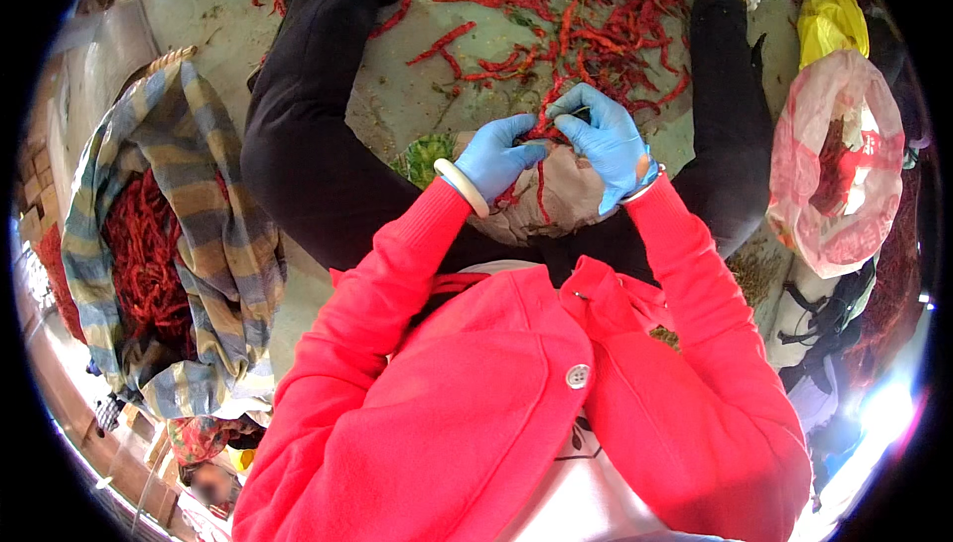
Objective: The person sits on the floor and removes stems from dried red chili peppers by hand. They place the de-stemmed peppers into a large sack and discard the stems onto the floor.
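Note:
My left hand [500,157], in a blue glove, holds some red chili peppers [549,116] between thumb and fingers. At their stem end is my right hand [599,136], also blue-gloved, with thumb and fingertips pinched on thin green stems. One long pepper hangs down below my hands, over a crumpled pale cloth or bag [577,192] in my lap. Just beyond my hands, a loose heap of dried-looking red chili peppers [625,43] spreads over the floor between my legs.
A checked cloth sack [223,244] holding red peppers stands at the left. To the right are a pink-and-white plastic bag [793,192] with peppers inside and a yellow bag [834,17]. My black-trousered legs flank the heap. Part of another person [212,482] shows at lower left.

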Motion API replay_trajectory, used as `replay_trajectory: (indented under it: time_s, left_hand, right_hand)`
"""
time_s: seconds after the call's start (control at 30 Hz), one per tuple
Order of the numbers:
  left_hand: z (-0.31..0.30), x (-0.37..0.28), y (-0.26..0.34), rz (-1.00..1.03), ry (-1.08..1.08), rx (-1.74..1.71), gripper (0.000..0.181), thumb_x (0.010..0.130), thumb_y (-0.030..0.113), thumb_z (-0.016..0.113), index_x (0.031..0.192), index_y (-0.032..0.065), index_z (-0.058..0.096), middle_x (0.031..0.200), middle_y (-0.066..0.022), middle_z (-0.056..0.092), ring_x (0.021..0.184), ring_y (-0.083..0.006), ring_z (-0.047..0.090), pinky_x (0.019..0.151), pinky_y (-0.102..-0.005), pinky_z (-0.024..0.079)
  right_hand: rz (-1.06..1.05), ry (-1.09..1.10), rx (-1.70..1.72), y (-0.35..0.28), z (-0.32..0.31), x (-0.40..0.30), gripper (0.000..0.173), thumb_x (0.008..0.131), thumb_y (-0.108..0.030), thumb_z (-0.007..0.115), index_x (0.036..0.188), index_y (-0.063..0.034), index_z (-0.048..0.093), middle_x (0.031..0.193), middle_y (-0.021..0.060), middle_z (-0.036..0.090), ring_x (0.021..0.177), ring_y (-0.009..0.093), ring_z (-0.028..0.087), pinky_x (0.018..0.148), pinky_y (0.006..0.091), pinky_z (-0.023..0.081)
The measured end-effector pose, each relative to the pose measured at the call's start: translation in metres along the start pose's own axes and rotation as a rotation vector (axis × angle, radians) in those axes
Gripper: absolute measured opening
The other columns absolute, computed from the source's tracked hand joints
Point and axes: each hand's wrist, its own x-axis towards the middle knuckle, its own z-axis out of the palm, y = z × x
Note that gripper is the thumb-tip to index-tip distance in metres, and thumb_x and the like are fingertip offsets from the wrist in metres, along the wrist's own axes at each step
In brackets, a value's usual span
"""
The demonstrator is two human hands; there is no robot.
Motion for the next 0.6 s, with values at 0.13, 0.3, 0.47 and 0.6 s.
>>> replay_trajectory:
  time_s: [0.13,0.3,0.47,0.6]
  left_hand:
    - [-0.003,0.002,0.003,0.175,-0.181,0.225,0.033,0.081,0.005,0.06,0.113,-0.0007,0.054,0.09,-0.0062,0.061,0.081,-0.009,0.051,0.074,-0.0257,0.045]
    - [0.043,-0.004,0.022,0.537,-0.392,0.643,0.021,0.08,0.016,0.058,0.098,0.0068,0.059,0.087,-0.0174,0.06,0.079,-0.0363,0.057,0.069,-0.0393,0.047]
    - [0.054,0.002,-0.002,0.481,-0.308,0.759,0.024,0.083,0.017,0.056,0.104,0.0056,0.057,0.086,-0.0142,0.062,0.077,-0.03,0.06,0.069,-0.037,0.047]
    - [0.051,0.006,0.0,0.218,-0.221,-0.067,0.025,0.084,0.018,0.062,0.097,-0.002,0.055,0.077,-0.0004,0.052,0.075,-0.007,0.043,0.067,-0.0243,0.041]
  right_hand:
    - [0.384,-0.17,0.615,0.0,-0.012,-0.014,0.015,0.079,-0.001,0.055,0.093,-0.002,0.052,0.072,0.0017,0.051,0.06,0.007,0.047,0.051,0.0211,0.037]
    - [0.452,-0.275,0.484,-0.015,-0.053,-0.078,0.017,0.079,-0.014,0.059,0.088,-0.0045,0.047,0.07,0.0007,0.047,0.053,0.006,0.04,0.043,0.0209,0.028]
    - [0.119,-0.275,0.556,-0.077,-0.074,-0.156,0.02,0.082,-0.018,0.062,0.073,-0.0051,0.049,0.065,0.0046,0.045,0.052,0.012,0.041,0.045,0.0239,0.031]
    - [0.573,-0.754,-0.89,-0.08,-0.102,-0.22,0.008,0.079,-0.007,0.053,0.083,-0.0044,0.06,0.081,0.0107,0.059,0.074,0.024,0.058,0.071,0.0365,0.048]
